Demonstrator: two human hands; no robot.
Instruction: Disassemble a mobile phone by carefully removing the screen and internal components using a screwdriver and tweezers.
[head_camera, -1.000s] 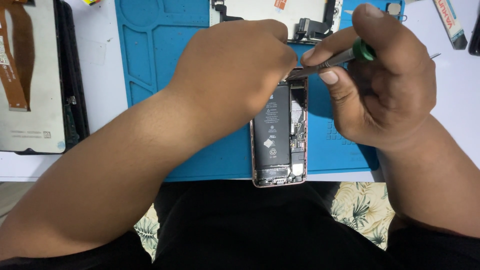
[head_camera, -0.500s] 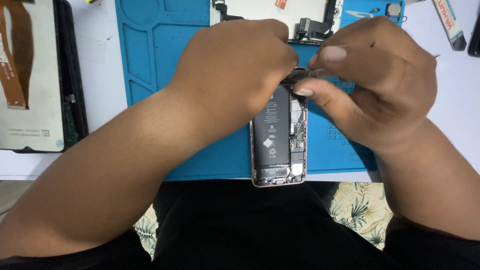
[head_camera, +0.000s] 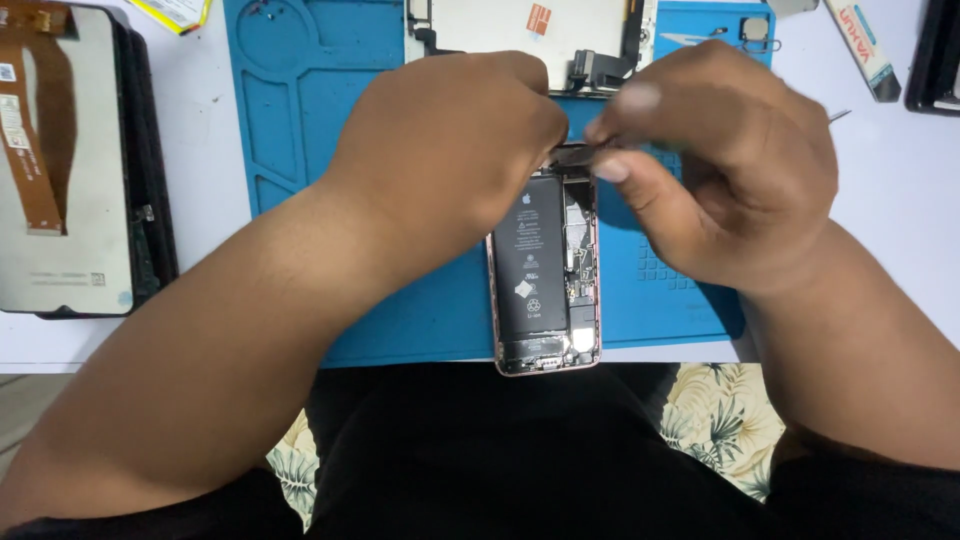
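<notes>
While left hand (head_camera: 450, 140) stays gripping opened phone (head_camera: 545, 275), right hand (head_camera: 715, 165) now pinches tool lower.

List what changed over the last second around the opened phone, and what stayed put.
The right hand has rolled over: the green-tipped tool it showed a second ago is now hidden, and its fingertips pinch a thin metal piece at the top of the opened phone. The left hand keeps covering the phone's upper end. Phone, blue mat and detached screen have not moved.
</notes>
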